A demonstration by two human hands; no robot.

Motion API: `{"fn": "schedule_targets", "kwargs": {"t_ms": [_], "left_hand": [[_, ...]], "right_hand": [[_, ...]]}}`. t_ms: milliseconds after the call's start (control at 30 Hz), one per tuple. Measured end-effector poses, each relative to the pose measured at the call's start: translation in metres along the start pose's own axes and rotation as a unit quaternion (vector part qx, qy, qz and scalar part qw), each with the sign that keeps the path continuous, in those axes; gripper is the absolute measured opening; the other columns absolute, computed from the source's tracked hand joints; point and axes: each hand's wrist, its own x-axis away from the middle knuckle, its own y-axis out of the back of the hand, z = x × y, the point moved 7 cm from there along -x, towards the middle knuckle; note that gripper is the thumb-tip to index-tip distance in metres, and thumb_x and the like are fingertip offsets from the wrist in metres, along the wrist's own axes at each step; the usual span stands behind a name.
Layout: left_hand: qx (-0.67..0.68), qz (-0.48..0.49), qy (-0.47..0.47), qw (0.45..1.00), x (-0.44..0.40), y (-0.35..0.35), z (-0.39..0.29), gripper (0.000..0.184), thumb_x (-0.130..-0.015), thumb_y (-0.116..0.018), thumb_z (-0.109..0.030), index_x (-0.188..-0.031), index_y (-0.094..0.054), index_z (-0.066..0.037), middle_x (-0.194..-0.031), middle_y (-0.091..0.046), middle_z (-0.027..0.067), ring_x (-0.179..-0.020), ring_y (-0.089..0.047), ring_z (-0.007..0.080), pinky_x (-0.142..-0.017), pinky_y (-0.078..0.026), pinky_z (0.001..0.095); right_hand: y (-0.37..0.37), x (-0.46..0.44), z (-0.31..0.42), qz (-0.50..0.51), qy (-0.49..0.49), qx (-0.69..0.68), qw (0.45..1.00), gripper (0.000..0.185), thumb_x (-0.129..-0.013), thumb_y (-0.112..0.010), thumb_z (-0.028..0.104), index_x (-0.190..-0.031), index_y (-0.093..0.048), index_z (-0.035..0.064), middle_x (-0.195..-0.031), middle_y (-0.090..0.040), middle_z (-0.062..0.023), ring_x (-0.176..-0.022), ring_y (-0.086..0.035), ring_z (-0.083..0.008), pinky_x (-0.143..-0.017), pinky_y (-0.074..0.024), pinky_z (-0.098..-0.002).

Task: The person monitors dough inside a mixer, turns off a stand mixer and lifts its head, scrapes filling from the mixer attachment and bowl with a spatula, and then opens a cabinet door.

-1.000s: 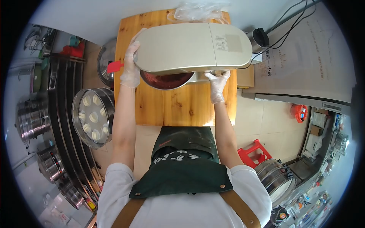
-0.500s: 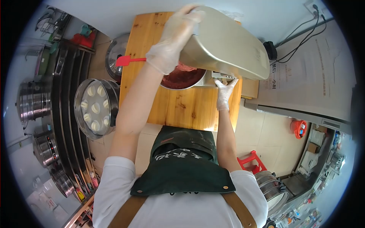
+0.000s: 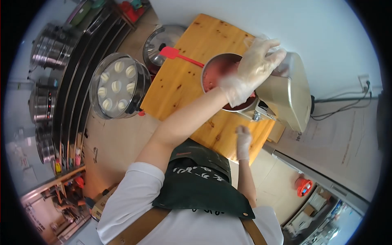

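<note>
Cream-gold mixer at the wall side of a wooden desk, its head tipped up. Metal bowl stands on the desk beside it, holding a red, paste-like mixture, partly hidden by the arm. Left hand, clear-gloved, over the bowl at the raised head; fingers stretched out and parted, but cannot tell whether they grip the head or only pass in front. Right hand, gloved, blurred, near the front edge of the desk, below the bowl; fingers bent, how tightly cannot tell.

Red spatula: blade out past the desk's left edge, handle running to the bowl's rim. Left of the desk, round steamer tray with eight pale buns, near a domed metal lid.
</note>
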Motion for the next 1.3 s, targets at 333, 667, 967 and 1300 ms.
{"fn": "schedule_targets", "kwargs": {"t_ms": [333,667,967,1300], "left_hand": [[-0.044,-0.328,0.143,0.933,0.195,0.311,0.093,0.043,-0.103,-0.041,-0.026,-0.133,-0.05,0.003,-0.136,-0.053,0.0117,-0.13,-0.045,0.0198,-0.111,-0.03,0.0327],[-0.128,-0.422,0.318,0.84,0.318,0.485,0.14,0.045,-0.104,-0.033,-0.029,-0.133,-0.048,0.003,-0.132,-0.053,0.0145,-0.127,-0.047,0.0236,-0.11,-0.031,0.0376],[-0.055,-0.237,0.285,0.927,0.204,0.474,0.183,0.031,-0.102,-0.045,-0.018,-0.124,-0.057,0.0,-0.118,-0.062,0.0085,-0.111,-0.057,0.017,-0.099,-0.04,0.0293],[-0.005,-0.097,0.235,0.967,0.164,0.37,0.193,0.032,-0.102,-0.046,-0.019,-0.12,-0.061,0.001,-0.118,-0.063,0.0094,-0.11,-0.058,0.017,-0.099,-0.042,0.0305]], "right_hand": [[-0.31,-0.03,0.24,0.038,0.383,0.228,0.894,0.026,-0.091,-0.049,0.008,-0.114,-0.059,0.0059,-0.103,-0.066,-0.0174,-0.096,-0.064,-0.034,-0.081,-0.053,-0.0417],[-0.424,-0.167,0.222,-0.031,0.277,0.54,0.794,0.026,-0.087,-0.053,0.013,-0.111,-0.055,0.0043,-0.096,-0.06,-0.0118,-0.08,-0.063,-0.0255,-0.07,-0.0533,-0.0368],[-0.248,0.038,0.27,-0.024,0.236,0.307,0.922,0.061,-0.092,-0.045,0.004,-0.151,-0.03,0.0144,-0.087,-0.056,-0.0104,-0.074,-0.06,-0.024,-0.065,-0.0516,-0.0346],[-0.061,0.056,0.239,-0.328,0.106,0.108,0.932,0.058,-0.092,-0.05,0.003,-0.148,-0.037,0.0115,-0.098,-0.064,-0.023,-0.08,-0.067,-0.0248,-0.075,-0.0504,-0.0315]]}}
